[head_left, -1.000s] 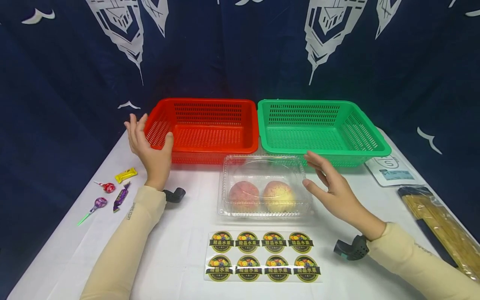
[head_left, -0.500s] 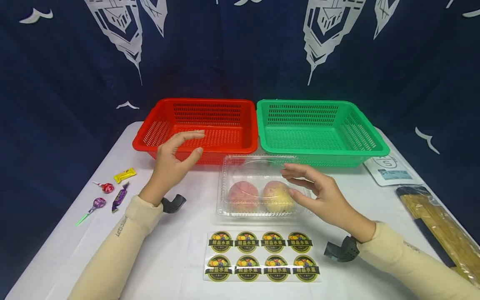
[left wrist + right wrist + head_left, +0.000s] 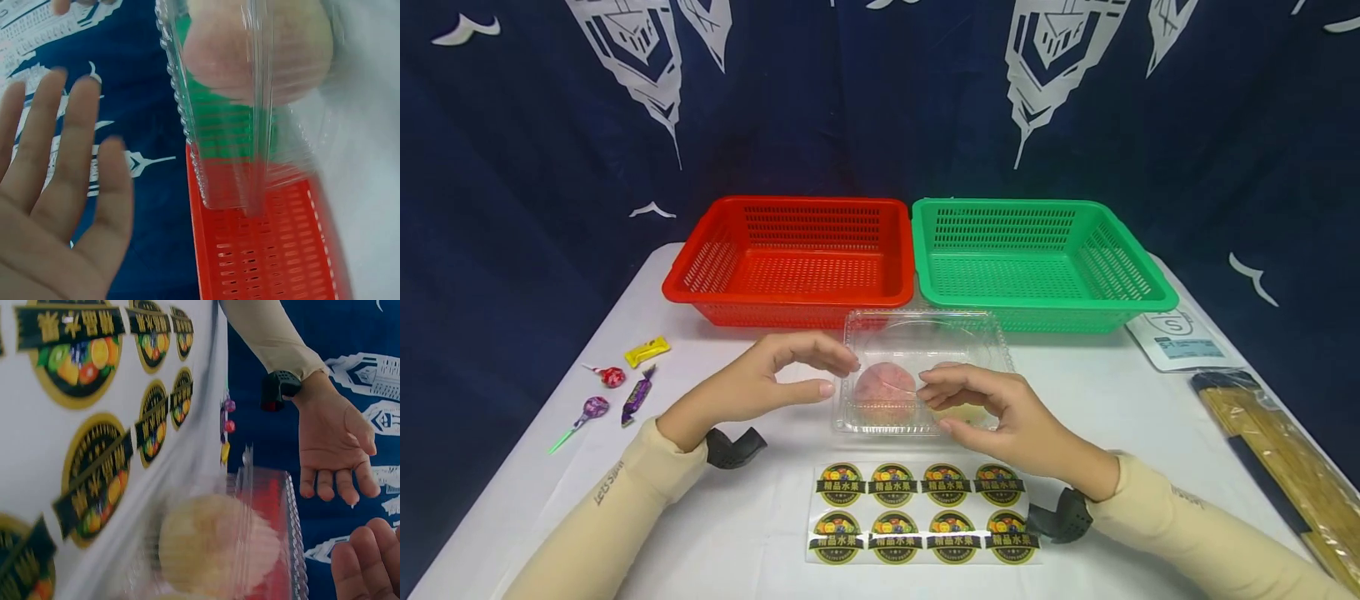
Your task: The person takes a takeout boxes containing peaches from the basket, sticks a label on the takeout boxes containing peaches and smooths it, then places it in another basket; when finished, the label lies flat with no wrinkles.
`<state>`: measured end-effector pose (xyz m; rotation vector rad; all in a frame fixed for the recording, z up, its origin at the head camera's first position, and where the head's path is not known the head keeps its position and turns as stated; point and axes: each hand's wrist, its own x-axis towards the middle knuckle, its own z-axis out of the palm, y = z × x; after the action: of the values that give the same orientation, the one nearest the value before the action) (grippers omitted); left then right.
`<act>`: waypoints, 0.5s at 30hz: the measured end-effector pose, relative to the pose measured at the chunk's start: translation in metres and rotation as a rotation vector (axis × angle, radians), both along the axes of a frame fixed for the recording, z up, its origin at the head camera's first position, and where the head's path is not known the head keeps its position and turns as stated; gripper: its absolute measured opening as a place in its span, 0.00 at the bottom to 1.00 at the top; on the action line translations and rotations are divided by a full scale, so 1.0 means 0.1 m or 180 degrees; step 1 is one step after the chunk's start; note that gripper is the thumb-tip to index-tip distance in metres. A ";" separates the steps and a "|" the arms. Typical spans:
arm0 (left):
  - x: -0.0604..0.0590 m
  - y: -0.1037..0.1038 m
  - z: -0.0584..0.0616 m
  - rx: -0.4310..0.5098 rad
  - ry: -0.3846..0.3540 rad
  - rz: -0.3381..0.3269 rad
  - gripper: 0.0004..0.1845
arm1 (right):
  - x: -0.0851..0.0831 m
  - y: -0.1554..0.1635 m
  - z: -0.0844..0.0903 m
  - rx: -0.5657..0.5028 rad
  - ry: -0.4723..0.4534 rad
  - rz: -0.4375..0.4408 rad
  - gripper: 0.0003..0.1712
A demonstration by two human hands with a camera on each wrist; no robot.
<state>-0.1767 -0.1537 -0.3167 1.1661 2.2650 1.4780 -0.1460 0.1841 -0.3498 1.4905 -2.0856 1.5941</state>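
— Where are you working?

— At a white table in front of a dark blue curtain with white emblems.

— And your hands?

— A second ago my left hand was up by the red basket and my right hand hung off the right end of the clear clamshell box. Both have since come in to the box. My left sits at its left edge, fingers loosely curved and apart, the tips just beside the plastic; I can't tell if they touch. My right lies over the near right part, fingers bent over the lid above the paler peach, but no view shows a firm pinch.

— Where's the box?

— On the table, just in front of the two baskets, red on the left and green basket on the right, lid down over the pink peach and its neighbour. The sticker sheet lies nearer me.

— So what does the move mean?

— I judge I'm about to take hold of the box with both hands.
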 end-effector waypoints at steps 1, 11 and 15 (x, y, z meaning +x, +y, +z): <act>0.01 -0.02 -0.01 -0.0058 -0.0083 -0.0104 0.18 | 0.01 -0.02 -0.01 0.0028 0.0009 0.0026 0.34; -0.04 -0.18 -0.23 -0.0880 -0.0761 -0.0902 0.18 | 0.15 -0.11 -0.12 0.0542 -0.0273 0.0311 0.26; -0.05 -0.22 -0.25 -0.1071 -0.1013 -0.0964 0.18 | 0.20 -0.16 -0.19 0.0861 -0.0664 0.0611 0.24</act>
<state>-0.1820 -0.1753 -0.3416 1.0306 1.9252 1.0354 -0.1264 0.1682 -0.3692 1.7226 -2.4205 1.6488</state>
